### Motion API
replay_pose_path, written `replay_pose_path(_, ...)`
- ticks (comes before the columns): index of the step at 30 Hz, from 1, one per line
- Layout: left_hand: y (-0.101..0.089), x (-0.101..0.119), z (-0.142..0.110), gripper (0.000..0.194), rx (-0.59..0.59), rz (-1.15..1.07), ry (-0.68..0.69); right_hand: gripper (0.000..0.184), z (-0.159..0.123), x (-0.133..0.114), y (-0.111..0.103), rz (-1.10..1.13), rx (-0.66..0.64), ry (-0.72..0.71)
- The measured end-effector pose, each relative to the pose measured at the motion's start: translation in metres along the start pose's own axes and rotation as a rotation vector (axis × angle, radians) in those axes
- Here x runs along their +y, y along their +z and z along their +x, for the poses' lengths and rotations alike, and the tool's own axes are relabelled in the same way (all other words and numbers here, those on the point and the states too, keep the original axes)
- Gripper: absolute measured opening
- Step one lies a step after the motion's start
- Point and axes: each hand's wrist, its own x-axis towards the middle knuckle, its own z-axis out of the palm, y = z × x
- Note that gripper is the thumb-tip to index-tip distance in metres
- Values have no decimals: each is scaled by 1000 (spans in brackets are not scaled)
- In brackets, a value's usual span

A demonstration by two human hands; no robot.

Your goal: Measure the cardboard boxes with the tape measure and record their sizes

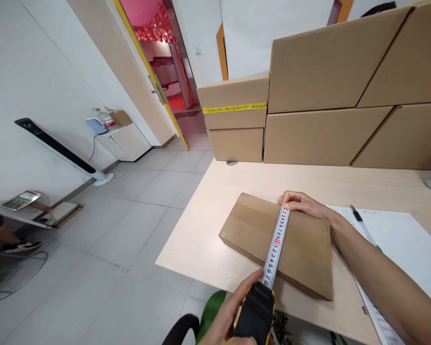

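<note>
A flat brown cardboard box (251,225) lies on the light wooden table (194,225) near its front edge. Across its top runs the white blade of a tape measure (255,314), from the far edge to just past the near edge. My left hand (227,316) is wrapped round the black and yellow case in front of the box, its thumb beside the blade. At the far edge of the box, my right hand (303,202) pinches the end of the blade against the cardboard. The palm side of both hands is hidden.
Several large cardboard boxes (319,76) are stacked along the back of the table. Right of the flat box lie paper sheets (398,239) with a pen (366,227) on them. A scale (23,200) and a tower fan (57,146) stand at left; a person's leg (7,235) shows there.
</note>
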Motion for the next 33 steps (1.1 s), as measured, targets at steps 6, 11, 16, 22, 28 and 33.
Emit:
replay_pose_path(6, 3, 3, 2, 83, -33, -2, 20, 18, 0, 2, -1, -1, -1, 10)
replay_pose_path(11, 2, 5, 4, 91, -74, 5, 18, 19, 2, 3, -2, -7, -3, 11)
replay_pose_path(16, -3, -3, 8, 78, -65, -14, 9, 19, 2, 2, -3, -16, -3, 13)
replay_pose_path(22, -9, -14, 18, 44, 31, -40, -87, 21, 1, 0, 0, -19, 5, 18)
replay_pose_path(28, -9, -13, 19, 41, 18, -42, -104, 22, 1, 0, -1, -34, 6, 31)
replay_pose_path(33, -12, -13, 16, 50, -19, -46, -61, 23, 1, 1, -1, -30, 4, 40)
